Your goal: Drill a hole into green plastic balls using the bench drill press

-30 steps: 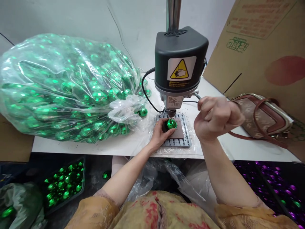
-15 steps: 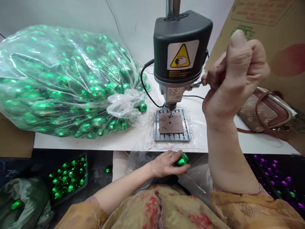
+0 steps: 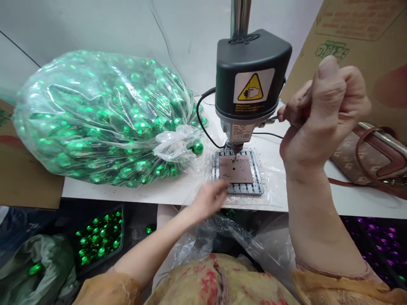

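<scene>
A pale wall [image 3: 200, 42] behind, a white counter [image 3: 98, 190] in front, and the black drill press [image 3: 254, 55] stands over its slotted base [image 3: 258, 187]. Here's the right hand [image 3: 324, 110], clamped round the press's lever [image 3: 271, 120]! The left hand [image 3: 210, 198] hangs at the base's near edge, well apart from the right, fingers curled and blurred; whether the fingertips meet, I can't tell. The green balls [image 3: 140, 127]? Packed in the clear bag [image 3: 85, 84], one loose ball [image 3: 197, 148] just outside. They look light, thin-shelled and slippery: cup the sides gently. The lever seems stiff, best gripped at its end.
</scene>
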